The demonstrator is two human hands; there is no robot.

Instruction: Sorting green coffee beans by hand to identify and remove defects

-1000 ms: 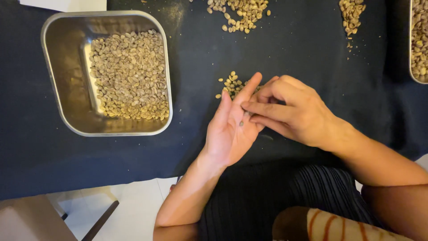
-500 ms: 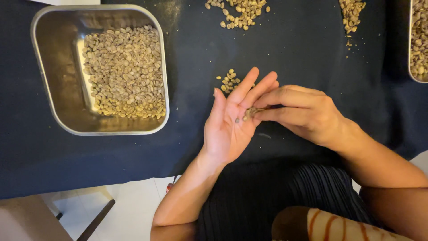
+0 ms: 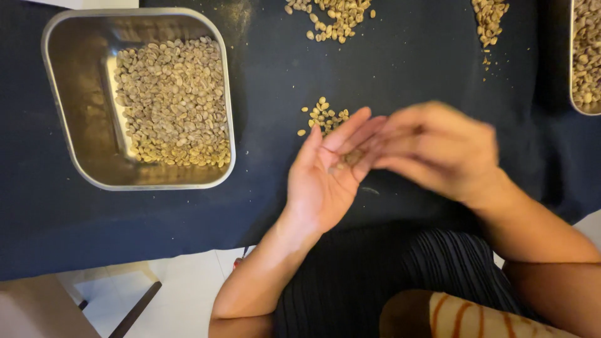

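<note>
Two hands meet over the dark cloth (image 3: 407, 69) on the desk. The left hand (image 3: 325, 181) lies palm up, fingers released and spread, with a few pale beans (image 3: 352, 156) resting near the base of its fingers. The right hand (image 3: 438, 150) is blurred; its fingertips reach down to those beans on the left palm, but whether they pinch any I cannot tell. Just beyond the left fingertips a small heap of beans (image 3: 322, 117) lies on the cloth. At far left sits a square metal tray (image 3: 69, 119), its right part covered with beans. Another loose heap (image 3: 332, 15) lies at the top edge, a narrower one (image 3: 489, 15) to its right, and a second tray (image 3: 585, 62) shows partly at the right edge.
</note>
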